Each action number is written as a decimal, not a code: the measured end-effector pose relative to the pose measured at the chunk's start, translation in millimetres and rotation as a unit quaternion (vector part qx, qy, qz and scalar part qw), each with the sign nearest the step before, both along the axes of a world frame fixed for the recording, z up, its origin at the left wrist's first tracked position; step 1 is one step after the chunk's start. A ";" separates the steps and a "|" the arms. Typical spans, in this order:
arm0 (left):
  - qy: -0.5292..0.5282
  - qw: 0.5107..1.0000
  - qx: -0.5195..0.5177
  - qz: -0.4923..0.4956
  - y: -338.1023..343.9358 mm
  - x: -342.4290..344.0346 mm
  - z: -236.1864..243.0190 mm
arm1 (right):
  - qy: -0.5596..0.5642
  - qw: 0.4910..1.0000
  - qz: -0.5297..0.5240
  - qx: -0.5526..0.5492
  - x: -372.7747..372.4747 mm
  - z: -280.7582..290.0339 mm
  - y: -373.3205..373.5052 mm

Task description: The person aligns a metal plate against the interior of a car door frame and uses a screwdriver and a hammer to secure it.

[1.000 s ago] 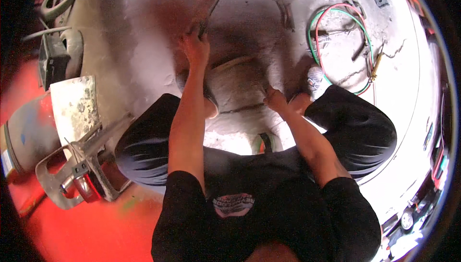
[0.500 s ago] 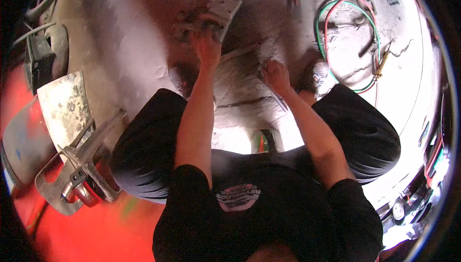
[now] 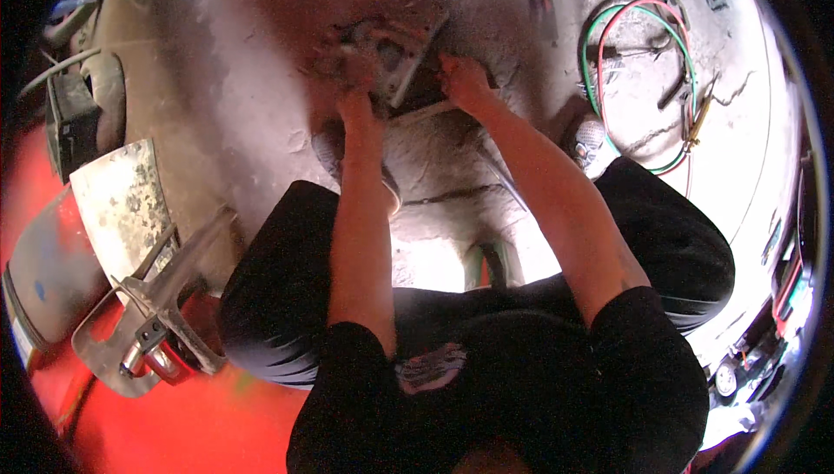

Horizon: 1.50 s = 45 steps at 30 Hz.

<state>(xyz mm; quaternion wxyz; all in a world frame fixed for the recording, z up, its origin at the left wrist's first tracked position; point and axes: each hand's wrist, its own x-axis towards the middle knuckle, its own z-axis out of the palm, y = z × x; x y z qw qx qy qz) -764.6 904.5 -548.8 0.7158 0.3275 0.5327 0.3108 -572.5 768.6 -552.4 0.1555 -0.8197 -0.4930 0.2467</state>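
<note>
From here, the metal plate [image 3: 414, 48] slants away, up and rightward, from the nearer left hand [image 3: 354, 92], closed on its lower-left side; the right hand [image 3: 466, 83], fingers curled, sits just beside its long right edge, hold unclear.

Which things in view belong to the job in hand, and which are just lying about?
Job in hand, apparently:
Metal part with a hole; left hand at one side, right hand near the other, grips blurred

Seemingly just lying about:
Red and green hoses
Mottled metal panel
Black boxy part
</note>
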 end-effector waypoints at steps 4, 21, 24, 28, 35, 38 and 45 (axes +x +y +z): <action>-0.086 0.995 0.041 0.014 -0.7 23.6 20.6 | 0.027 0.999 0.011 0.034 -10.4 -23.2 -5.6; 0.104 0.989 0.104 0.003 -13.4 48.9 3.4 | 0.014 0.993 0.030 -0.114 -62.6 39.9 -213.1; 0.083 0.992 0.096 0.018 -19.0 54.0 13.8 | -0.006 0.996 0.015 -0.083 -75.2 15.3 -226.8; 0.082 0.996 0.037 0.013 -24.3 53.3 13.5 | -0.051 0.995 -0.058 -0.061 -82.0 -2.1 -234.4; 0.098 0.959 0.236 -0.121 -27.0 45.5 -3.5 | 0.114 0.992 -0.049 -0.005 -50.8 69.2 -195.6; -0.063 0.991 0.117 -0.005 -46.4 49.7 -2.3 | 0.224 0.951 -0.175 0.123 -38.1 100.3 -147.2; 0.149 0.942 0.293 -0.069 -47.5 55.2 -4.7 | 0.165 0.940 -0.225 0.197 -16.6 98.0 -92.3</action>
